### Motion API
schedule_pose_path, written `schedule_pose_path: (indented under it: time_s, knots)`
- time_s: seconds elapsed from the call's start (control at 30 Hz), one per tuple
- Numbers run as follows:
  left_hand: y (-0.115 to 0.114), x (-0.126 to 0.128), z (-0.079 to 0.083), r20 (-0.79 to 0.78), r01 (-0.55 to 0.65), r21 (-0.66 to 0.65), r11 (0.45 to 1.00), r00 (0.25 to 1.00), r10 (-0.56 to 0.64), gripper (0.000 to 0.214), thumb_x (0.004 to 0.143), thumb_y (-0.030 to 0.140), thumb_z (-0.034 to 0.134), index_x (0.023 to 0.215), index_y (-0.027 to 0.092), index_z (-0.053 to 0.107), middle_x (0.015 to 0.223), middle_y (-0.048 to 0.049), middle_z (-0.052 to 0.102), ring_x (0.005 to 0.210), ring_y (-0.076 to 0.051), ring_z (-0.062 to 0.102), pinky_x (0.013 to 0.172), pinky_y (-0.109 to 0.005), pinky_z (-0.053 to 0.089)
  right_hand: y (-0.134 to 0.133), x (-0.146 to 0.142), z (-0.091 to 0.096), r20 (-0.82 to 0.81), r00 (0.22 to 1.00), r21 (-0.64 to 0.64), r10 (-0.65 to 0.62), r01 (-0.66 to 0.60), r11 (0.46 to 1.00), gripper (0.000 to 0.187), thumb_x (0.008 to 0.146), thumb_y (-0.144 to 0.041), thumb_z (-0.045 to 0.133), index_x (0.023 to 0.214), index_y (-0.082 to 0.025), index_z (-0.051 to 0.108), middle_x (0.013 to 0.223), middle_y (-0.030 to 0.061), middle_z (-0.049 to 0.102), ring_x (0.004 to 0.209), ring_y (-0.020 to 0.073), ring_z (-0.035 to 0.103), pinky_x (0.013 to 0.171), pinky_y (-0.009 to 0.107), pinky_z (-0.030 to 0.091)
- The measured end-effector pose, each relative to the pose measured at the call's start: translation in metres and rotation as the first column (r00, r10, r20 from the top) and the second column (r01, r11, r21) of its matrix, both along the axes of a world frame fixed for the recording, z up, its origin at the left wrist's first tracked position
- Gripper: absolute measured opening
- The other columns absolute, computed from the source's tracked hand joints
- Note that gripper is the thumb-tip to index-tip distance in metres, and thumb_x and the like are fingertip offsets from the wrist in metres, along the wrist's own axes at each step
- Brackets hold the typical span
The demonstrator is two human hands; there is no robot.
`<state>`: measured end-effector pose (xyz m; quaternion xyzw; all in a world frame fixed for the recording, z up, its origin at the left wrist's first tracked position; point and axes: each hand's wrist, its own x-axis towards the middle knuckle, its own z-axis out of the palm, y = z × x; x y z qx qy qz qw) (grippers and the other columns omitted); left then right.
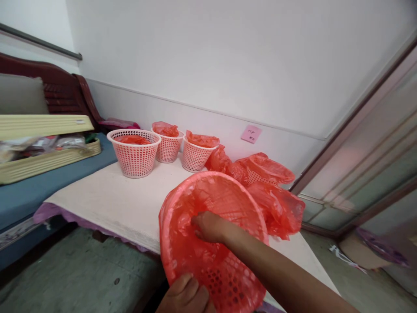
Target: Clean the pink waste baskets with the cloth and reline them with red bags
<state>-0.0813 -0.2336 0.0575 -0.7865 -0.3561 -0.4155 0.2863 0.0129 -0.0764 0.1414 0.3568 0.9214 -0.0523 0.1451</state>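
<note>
The red-lined basket (211, 174) was positioned at the front edge of the table (130, 200), tilted so that its open mouth faced the wearer. A thin red plastic bag (182, 256) lined the interior and was folded outward over the rim.

The left hand (189, 296) was closed at the lower left of the rim, fingers curled over the edge, with hold of the basket and the film covering it. The right hand (208, 226) was inserted through the mouth, its fingers partly bent against the bag inside. Whether these fingers pinched the film could not be determined. The right forearm crossed the right side of the rim.

Three perforated baskets stood upright toward the rear of the table: a wide left basket (135, 160), a middle basket (167, 150) and a right basket (195, 157). Each contained red film. To the right of these lay crumpled red film (278, 208), just beside a film-covered basket (257, 177). A pink note (251, 134) was fixed to the wall above. At the left, an open yellow box (48, 161) containing packaged items rested on a blue bed (19, 195).
</note>
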Motion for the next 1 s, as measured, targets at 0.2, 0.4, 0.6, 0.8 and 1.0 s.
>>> schedule_pose_path:
  time_s: [0.2,0.4,0.6,0.8,1.0]
  knots:
    - [0.011,-0.017,0.031,0.044,0.054,-0.189,0.980,0.998,-0.046,0.023,0.082,0.005,0.044,0.066,0.020,0.047,0.061,-0.0003,0.050,0.060,-0.018,0.042,0.068,-0.035,0.035,-0.031,0.063,0.025,-0.682,0.725,0.079,-0.095,0.202,0.976,0.021,0.086,-0.017,0.048,0.100,-0.020,0.063,0.097,0.0071,0.067,0.089,0.0202,0.063,0.082,0.034,0.048]
    - [0.027,-0.037,0.048,0.084,0.066,-0.385,0.920,0.996,-0.036,0.015,0.074,0.005,0.051,0.073,0.020,0.053,0.069,-0.0015,0.052,0.069,-0.021,0.043,0.070,-0.038,0.033,-0.035,0.128,0.016,-0.941,0.144,-0.212,-0.307,0.457,0.864,0.017,0.083,-0.034,0.055,0.091,-0.021,0.062,0.083,0.0044,0.065,0.075,0.0193,0.062,0.069,0.033,0.050]
    - [0.054,-0.050,0.061,0.008,-0.006,-0.436,0.900,1.000,0.011,0.009,0.074,0.010,0.055,0.073,0.019,0.056,0.069,-0.0016,0.055,0.069,-0.021,0.045,0.068,-0.037,0.032,-0.025,0.144,0.008,-0.845,0.003,-0.466,-0.535,0.488,0.738,0.024,0.071,-0.038,0.060,0.087,-0.019,0.059,0.066,-0.0021,0.057,0.061,0.0167,0.061,0.053,0.027,0.045]
    - [0.084,-0.068,0.081,-0.008,-0.011,-0.556,0.831,1.000,0.007,0.008,0.084,0.018,0.054,0.078,0.020,0.059,0.070,0.0014,0.061,0.069,-0.018,0.052,0.069,-0.034,0.033,-0.025,0.125,-0.007,-0.801,0.052,-0.554,-0.596,0.310,0.772,0.030,0.068,-0.031,0.059,0.096,-0.020,0.059,0.065,-0.0052,0.057,0.056,0.0135,0.060,0.049,0.024,0.044]
    - [0.095,-0.066,0.087,-0.048,-0.029,-0.557,0.830,0.999,0.003,0.010,0.083,0.016,0.054,0.076,0.020,0.059,0.070,0.0017,0.062,0.068,-0.017,0.055,0.069,-0.033,0.034,-0.039,0.115,-0.031,-0.713,0.153,-0.655,-0.685,0.204,0.728,0.017,0.072,-0.031,0.059,0.084,-0.019,0.061,0.062,-0.0038,0.059,0.054,0.0117,0.057,0.046,0.020,0.038]
